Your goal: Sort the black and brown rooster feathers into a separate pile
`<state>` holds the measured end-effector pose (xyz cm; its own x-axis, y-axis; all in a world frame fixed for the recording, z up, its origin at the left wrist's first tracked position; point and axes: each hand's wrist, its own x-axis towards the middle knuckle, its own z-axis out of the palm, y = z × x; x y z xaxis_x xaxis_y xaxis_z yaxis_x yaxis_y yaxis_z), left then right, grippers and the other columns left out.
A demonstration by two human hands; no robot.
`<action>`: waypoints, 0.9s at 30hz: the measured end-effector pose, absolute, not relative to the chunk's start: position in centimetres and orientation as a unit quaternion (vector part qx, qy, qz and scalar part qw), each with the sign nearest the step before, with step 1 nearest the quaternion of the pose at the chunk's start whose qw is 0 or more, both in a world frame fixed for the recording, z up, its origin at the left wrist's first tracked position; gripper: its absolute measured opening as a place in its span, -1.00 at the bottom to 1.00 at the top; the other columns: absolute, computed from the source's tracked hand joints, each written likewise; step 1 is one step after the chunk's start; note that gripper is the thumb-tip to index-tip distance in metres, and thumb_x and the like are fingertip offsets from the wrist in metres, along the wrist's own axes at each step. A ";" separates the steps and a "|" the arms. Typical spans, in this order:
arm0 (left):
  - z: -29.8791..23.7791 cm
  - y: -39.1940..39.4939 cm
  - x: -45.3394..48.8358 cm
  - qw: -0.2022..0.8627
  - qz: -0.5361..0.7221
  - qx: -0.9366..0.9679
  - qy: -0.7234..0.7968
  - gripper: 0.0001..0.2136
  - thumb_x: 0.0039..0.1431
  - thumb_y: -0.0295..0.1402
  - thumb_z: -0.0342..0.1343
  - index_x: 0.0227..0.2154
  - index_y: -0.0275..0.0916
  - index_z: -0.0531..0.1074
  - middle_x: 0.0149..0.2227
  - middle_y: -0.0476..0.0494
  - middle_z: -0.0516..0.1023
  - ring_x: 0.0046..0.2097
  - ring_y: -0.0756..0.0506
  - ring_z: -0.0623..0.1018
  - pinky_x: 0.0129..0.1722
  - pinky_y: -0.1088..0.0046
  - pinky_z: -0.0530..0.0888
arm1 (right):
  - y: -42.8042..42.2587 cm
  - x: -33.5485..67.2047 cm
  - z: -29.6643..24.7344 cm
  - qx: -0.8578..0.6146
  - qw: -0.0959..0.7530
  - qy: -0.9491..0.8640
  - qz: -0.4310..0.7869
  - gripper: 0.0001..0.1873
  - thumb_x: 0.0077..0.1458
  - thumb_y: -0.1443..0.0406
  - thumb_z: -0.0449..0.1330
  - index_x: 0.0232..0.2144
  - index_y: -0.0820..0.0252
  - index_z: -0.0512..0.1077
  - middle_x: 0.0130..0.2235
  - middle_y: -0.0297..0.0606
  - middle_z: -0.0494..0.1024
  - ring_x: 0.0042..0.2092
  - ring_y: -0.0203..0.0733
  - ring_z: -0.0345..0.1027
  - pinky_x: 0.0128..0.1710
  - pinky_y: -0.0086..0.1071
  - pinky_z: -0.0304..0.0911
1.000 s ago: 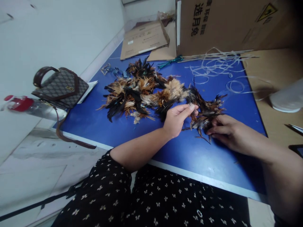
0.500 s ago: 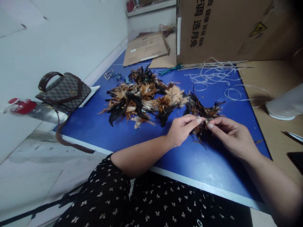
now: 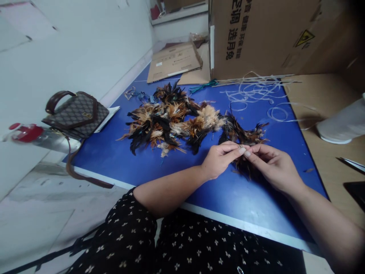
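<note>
Both hands meet over a strand of dark brown and black feathers (image 3: 242, 131) on the blue table. My left hand (image 3: 221, 160) pinches a small pale part of this feather strand between thumb and forefinger. Against it, my right hand (image 3: 273, 163) is closed in a pinch too, thumb tip touching the left fingertips. The exact bit between the fingertips is too small to make out. To the left of the hands lies a heap of tan, orange and black feather bunches (image 3: 171, 121), which seems to run up to the dark strand.
White plastic strapping (image 3: 251, 91) lies tangled behind the hands, before a large cardboard box (image 3: 262, 42). Flat cardboard (image 3: 173, 61) rests at the back. A handbag (image 3: 80, 114) and a red-capped bottle (image 3: 42, 137) are at left, a white cylinder (image 3: 342, 123) at right.
My hands have come closer together, the fingertips now touching where a small gap showed before. The feathers beneath have shifted slightly. The view has moved a little.
</note>
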<state>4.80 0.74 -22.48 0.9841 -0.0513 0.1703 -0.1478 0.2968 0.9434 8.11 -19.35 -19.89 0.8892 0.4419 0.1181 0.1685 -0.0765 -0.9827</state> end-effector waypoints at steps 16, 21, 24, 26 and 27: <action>-22.6 1.5 5.0 0.798 0.041 0.601 0.031 -0.68 0.23 -0.04 0.50 -0.12 -0.16 0.81 -0.03 -0.17 0.77 0.06 -0.11 0.67 0.20 0.34 0.56 | -24.5 5.0 -15.4 -0.857 0.371 -0.335 -0.120 -0.87 0.55 0.22 0.25 0.02 0.09 0.57 0.07 -0.11 0.66 0.09 0.00 0.59 0.14 -0.12 0.54; -22.9 1.1 4.8 0.803 0.036 0.593 0.046 -0.66 0.19 -0.04 0.53 -0.13 -0.17 0.81 -0.04 -0.19 0.79 0.05 -0.12 0.69 0.21 0.31 0.56 | -34.8 2.8 -15.7 -0.935 0.179 -0.218 -0.216 -0.77 0.53 0.16 0.23 0.08 0.11 0.58 0.06 -0.09 0.67 0.01 0.02 0.62 0.00 -0.18 0.53; -22.9 0.8 4.7 0.809 0.026 0.585 0.046 -0.67 0.18 -0.04 0.54 -0.13 -0.16 0.82 -0.04 -0.18 0.80 0.04 -0.11 0.69 0.24 0.30 0.55 | -43.4 3.0 -17.0 -0.964 0.020 -0.068 -0.257 -0.62 0.49 0.06 0.14 0.04 0.14 0.65 0.04 -0.05 0.68 0.00 0.09 0.62 -0.13 -0.18 0.49; -22.9 0.7 4.7 0.809 0.022 0.586 0.047 -0.66 0.18 -0.03 0.54 -0.13 -0.16 0.82 -0.03 -0.18 0.80 0.05 -0.12 0.69 0.26 0.28 0.55 | -48.7 3.6 -18.0 -0.978 -0.019 0.001 -0.206 -0.49 0.39 -0.01 0.13 0.12 0.12 0.66 0.08 -0.04 0.67 -0.02 0.13 0.62 -0.15 -0.13 0.49; -22.9 0.7 4.7 0.807 0.021 0.588 0.047 -0.65 0.17 -0.03 0.55 -0.13 -0.16 0.81 -0.03 -0.19 0.80 0.05 -0.13 0.70 0.26 0.26 0.55 | -50.9 4.0 -18.6 -0.987 -0.018 0.024 -0.160 -0.42 0.33 -0.05 0.15 0.17 0.12 0.64 0.09 -0.04 0.66 -0.03 0.12 0.62 -0.14 -0.12 0.50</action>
<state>4.74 0.72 -22.93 0.9947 0.0887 -0.0514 0.0217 0.3078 0.9512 3.96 -50.93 -18.61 0.9477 -0.0420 0.3165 -0.0537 -0.9982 0.0282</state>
